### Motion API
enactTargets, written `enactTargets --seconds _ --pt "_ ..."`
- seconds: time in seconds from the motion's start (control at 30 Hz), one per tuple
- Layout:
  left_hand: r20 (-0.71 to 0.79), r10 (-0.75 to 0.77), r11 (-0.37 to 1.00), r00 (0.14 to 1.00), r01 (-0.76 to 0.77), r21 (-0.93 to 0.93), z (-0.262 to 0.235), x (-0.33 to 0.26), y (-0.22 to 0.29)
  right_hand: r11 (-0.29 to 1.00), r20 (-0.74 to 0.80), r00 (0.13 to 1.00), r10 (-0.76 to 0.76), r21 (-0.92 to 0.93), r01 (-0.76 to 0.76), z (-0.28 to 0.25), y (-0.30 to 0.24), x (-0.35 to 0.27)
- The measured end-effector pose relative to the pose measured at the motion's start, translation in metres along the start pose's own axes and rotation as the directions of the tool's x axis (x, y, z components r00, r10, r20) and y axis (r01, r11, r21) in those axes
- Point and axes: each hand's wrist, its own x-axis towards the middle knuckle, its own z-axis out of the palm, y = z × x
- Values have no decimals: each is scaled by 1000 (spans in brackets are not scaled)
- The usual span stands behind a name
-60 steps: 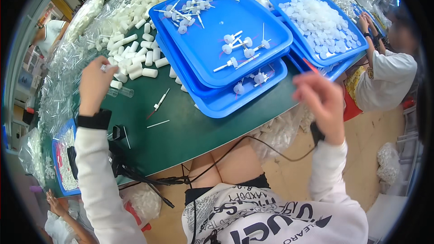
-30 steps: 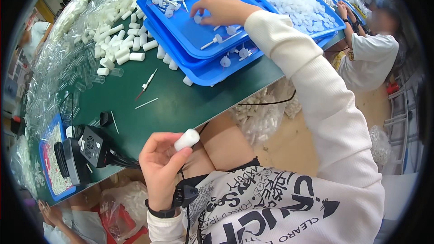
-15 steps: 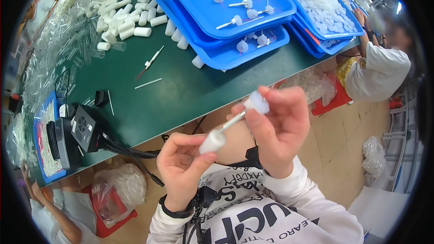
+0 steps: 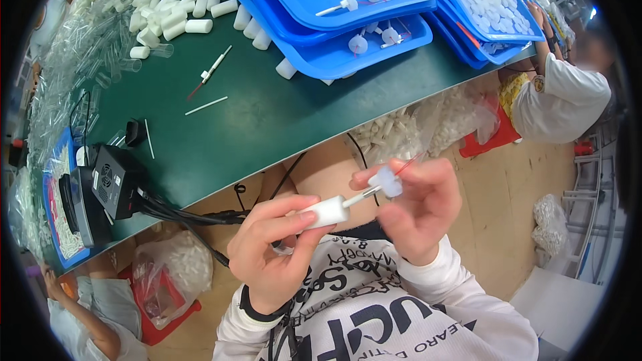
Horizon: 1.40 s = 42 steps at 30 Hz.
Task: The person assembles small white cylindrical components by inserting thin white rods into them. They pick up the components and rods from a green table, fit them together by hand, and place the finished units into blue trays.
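My left hand grips a white cotton-like cylinder between thumb and fingers below the table's front edge. A thin pale rod sticks out of the cylinder's end. At the rod's other end sits a translucent white round cap with a fine red wire by it. My right hand has its fingers curled about that cap from behind, while the thumb stands a little off it. How far the rod reaches into the cylinder is hidden.
Stacked blue trays hold similar capped rods. Another blue tray carries many white discs. White cylinders and clear tubes are heaped on the green table. A black box with cables stands left. Co-workers sit on both sides.
The cylinder has turned more level and moved slightly right. The cap has come lower and closer to it. My right thumb has moved off the piece. The view has shifted a little.
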Motion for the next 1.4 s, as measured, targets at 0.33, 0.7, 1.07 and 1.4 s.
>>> enactTargets --seconds 0.33,0.7,1.07,1.4 --pt "163 389 790 907 -420 447 -15 14 3 981 9 989 146 -127 -144 -13 2 -10" --pt "229 -221 974 948 226 5 -13 14 15 989 411 900 145 -57 -134 -33 -6 12" --pt "337 247 895 908 -348 281 -9 19 -1 991 346 932 108 -113 -73 -23 7 2" --pt "451 -192 971 872 236 -42 -13 21 -6 972 378 901 212 -179 -153 -32 -11 33"
